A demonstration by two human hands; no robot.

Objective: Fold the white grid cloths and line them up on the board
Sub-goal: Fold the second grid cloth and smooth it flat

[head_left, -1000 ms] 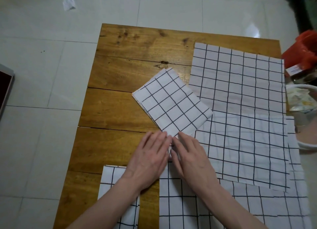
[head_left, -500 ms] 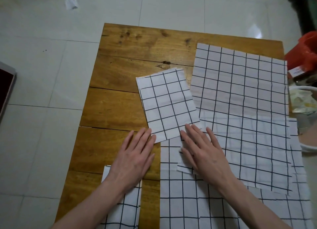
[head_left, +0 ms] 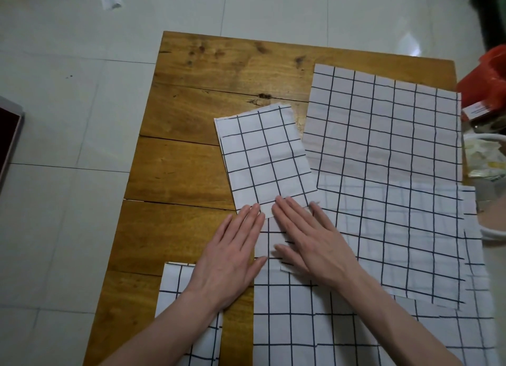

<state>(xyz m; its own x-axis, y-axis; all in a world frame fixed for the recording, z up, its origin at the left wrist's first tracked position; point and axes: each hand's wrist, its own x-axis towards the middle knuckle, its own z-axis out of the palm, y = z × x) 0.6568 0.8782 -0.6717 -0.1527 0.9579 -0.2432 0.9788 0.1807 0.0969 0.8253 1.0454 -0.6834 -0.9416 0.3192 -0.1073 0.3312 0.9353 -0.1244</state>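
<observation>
A small folded white grid cloth (head_left: 264, 157) lies near the middle of the wooden board (head_left: 191, 160), tilted slightly. My left hand (head_left: 232, 253) lies flat with straight fingers, its fingertips touching the folded cloth's near edge. My right hand (head_left: 312, 239) lies flat beside it, fingertips on the same edge, palm over larger cloths. A big unfolded grid cloth (head_left: 388, 174) covers the board's right side, over another spread cloth (head_left: 342, 324) at the near edge. A second folded cloth (head_left: 175, 291) sits at the near left, partly under my left forearm.
The board rests on a pale tiled floor (head_left: 68, 187). A red plastic bag (head_left: 490, 72) and a white basin (head_left: 490, 228) with packets stand off the board's right edge. A dark flat object (head_left: 8, 135) lies at the far left. Bare wood shows on the board's left and far side.
The folded cloth turned from a diagonal lie to nearly square with the board. My hands spread apart, then came back together at its near edge.
</observation>
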